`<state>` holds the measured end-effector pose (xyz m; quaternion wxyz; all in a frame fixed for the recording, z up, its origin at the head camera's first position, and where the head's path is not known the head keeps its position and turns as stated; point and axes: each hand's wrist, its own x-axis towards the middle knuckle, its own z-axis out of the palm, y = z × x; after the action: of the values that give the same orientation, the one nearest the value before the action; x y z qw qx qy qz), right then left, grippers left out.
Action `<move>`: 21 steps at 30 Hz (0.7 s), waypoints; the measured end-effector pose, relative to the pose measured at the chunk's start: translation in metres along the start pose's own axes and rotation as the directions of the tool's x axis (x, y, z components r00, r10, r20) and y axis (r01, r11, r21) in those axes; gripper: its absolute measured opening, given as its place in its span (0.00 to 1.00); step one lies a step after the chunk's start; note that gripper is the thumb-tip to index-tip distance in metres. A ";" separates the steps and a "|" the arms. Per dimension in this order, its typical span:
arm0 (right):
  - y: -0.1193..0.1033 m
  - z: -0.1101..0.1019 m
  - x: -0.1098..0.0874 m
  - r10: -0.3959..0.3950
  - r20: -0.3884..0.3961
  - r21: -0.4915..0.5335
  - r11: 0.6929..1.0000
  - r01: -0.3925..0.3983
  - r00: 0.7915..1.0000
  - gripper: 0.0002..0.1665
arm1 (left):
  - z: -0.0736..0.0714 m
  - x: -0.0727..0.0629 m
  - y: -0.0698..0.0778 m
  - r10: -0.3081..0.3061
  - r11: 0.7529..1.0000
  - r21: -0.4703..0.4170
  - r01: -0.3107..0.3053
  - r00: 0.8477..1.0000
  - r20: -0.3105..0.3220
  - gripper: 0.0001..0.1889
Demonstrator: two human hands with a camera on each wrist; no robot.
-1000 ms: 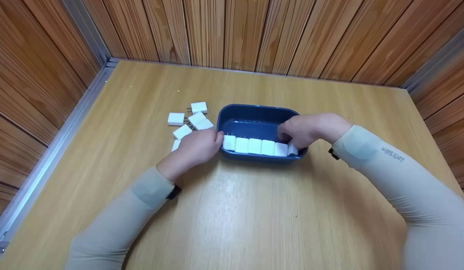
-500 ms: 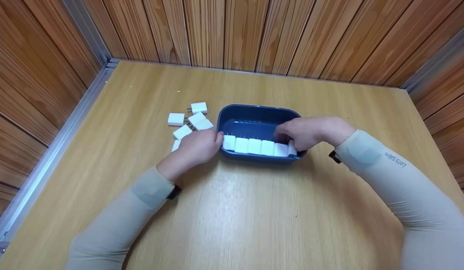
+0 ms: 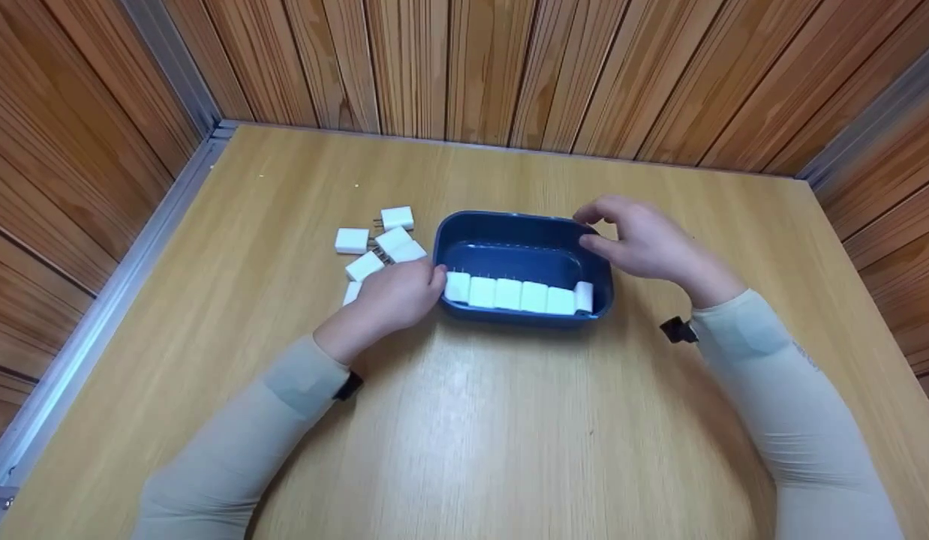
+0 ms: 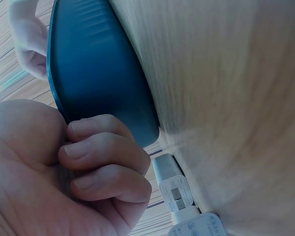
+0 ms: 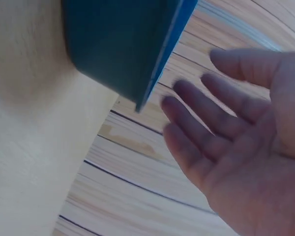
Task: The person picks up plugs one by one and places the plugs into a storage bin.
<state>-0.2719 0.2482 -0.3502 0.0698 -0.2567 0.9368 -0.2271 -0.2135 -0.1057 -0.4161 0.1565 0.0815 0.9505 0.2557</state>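
A dark blue plastic bin [image 3: 521, 318] stands on the table. Along its near wall runs a row of white charger plugs [image 3: 509, 294], prongs facing the far side. At the row's right end one charger plug [image 3: 583, 298] is turned differently from the others. My left hand [image 3: 399, 294] holds the bin's left rim between thumb and curled fingers [image 4: 105, 150]. Just above the bin's right rim is my right hand [image 3: 648, 241], holding nothing, with its fingers [image 5: 206, 105] spread and relaxed.
Several loose white charger plugs [image 3: 365, 266] lie in a cluster left of the bin, partly hidden by the left hand. Wooden panels [image 3: 479, 71] rise behind the table [image 3: 464, 420], and a metal frame [image 3: 112, 277] runs along its left side.
My right hand has come out of the bin, releasing the charger plug at the row's right end, and moved up and right with its fingers opened. The left hand stays at the rim.
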 end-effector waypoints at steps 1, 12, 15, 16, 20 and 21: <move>0.002 0.001 -0.003 0.015 -0.040 0.019 1.000 -0.015 0.999 0.21 | 0.000 0.000 0.000 0.003 1.000 0.003 -0.003 1.000 0.000 0.29; 0.016 0.016 -0.024 0.287 -0.288 0.297 0.934 -0.200 0.913 0.30 | 0.001 0.001 0.001 0.001 1.000 -0.006 -0.001 1.000 -0.001 0.28; 0.018 0.022 -0.026 0.343 -0.275 0.348 0.906 -0.240 0.898 0.33 | 0.001 0.001 0.001 0.000 1.000 -0.014 0.000 1.000 0.001 0.28; 0.018 0.024 -0.026 0.358 -0.266 0.362 0.898 -0.252 0.895 0.34 | 0.001 0.001 0.001 0.000 1.000 -0.018 0.000 1.000 0.001 0.29; 0.020 0.030 -0.026 0.398 -0.208 0.390 0.871 -0.298 0.893 0.39 | 0.000 0.001 0.000 -0.005 1.000 -0.028 0.006 1.000 0.012 0.29; 0.020 0.031 -0.026 0.406 -0.189 0.391 0.866 -0.311 0.894 0.40 | -0.001 0.001 0.000 -0.007 1.000 -0.028 0.007 1.000 0.013 0.29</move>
<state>-0.2510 0.2650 -0.3869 0.0296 -0.0273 0.9132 -0.4055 -0.2145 -0.1057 -0.4159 0.1646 0.0777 0.9461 0.2678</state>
